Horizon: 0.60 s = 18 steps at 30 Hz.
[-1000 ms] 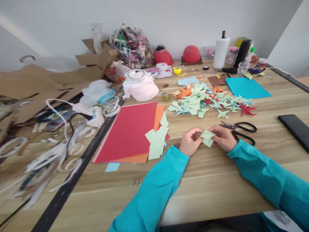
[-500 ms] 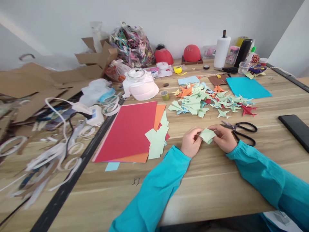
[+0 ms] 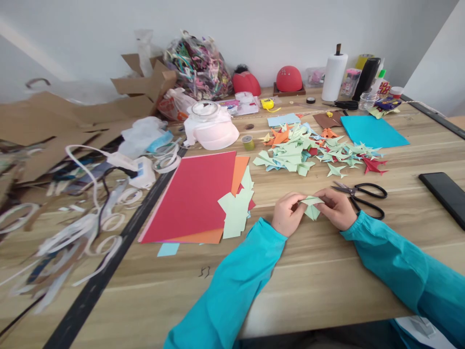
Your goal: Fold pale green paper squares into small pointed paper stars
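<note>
A small piece of folded light green paper (image 3: 312,209) is held between both hands above the wooden table. My left hand (image 3: 289,213) pinches its left corner with thumb and fingers. On the other side, my right hand (image 3: 337,207) pinches the right corner. The paper shows a flat upper flap with a pointed part hanging below it. Close by my right hand lie black-handled scissors (image 3: 370,191), their blades partly behind the fingers. Beyond the hands spreads a pile of folded paper figures (image 3: 294,150), mostly light green with some orange, red and blue.
Left of my hands lie a red paper sheet (image 3: 196,194) and light green paper pieces (image 3: 238,213). A phone (image 3: 445,196) rests at the right, a turquoise sheet (image 3: 374,132) behind. Cables, a power strip (image 3: 143,173) and cardboard (image 3: 72,121) crowd the left side.
The green paper has changed shape between my fingers: its diamond-like face is now a narrow upper flap with a point hanging down. Both hands stay in nearly the same place.
</note>
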Motion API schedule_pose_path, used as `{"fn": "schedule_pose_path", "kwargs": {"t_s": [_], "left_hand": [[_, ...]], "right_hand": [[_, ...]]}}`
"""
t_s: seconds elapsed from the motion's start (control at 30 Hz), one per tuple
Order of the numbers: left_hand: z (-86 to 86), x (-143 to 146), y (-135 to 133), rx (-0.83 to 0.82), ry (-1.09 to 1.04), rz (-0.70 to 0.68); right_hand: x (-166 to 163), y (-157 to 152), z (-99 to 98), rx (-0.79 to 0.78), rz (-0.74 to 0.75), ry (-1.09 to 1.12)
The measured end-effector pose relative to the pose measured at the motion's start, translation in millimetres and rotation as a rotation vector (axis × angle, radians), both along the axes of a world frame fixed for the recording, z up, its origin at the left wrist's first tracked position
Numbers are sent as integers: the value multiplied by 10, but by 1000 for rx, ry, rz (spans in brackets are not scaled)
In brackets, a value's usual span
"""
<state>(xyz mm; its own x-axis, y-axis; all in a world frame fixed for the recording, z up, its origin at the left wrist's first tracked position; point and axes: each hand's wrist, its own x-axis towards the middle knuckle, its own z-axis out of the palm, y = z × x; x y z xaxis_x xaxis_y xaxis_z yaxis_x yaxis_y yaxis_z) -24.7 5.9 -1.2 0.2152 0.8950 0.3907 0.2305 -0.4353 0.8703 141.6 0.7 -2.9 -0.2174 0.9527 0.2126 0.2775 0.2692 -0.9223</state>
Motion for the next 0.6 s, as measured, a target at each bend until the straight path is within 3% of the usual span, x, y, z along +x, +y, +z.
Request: {"fn": "schedule_pose_path", "kwargs": {"t_s": [0.3, 0.6], "left_hand": [[4, 11, -1, 79, 10, -14], [-35, 5, 19, 36, 48, -19]], "right_hand": [[-1, 5, 15, 50, 21, -99], [-18, -6, 77, 122, 2, -210]]}}
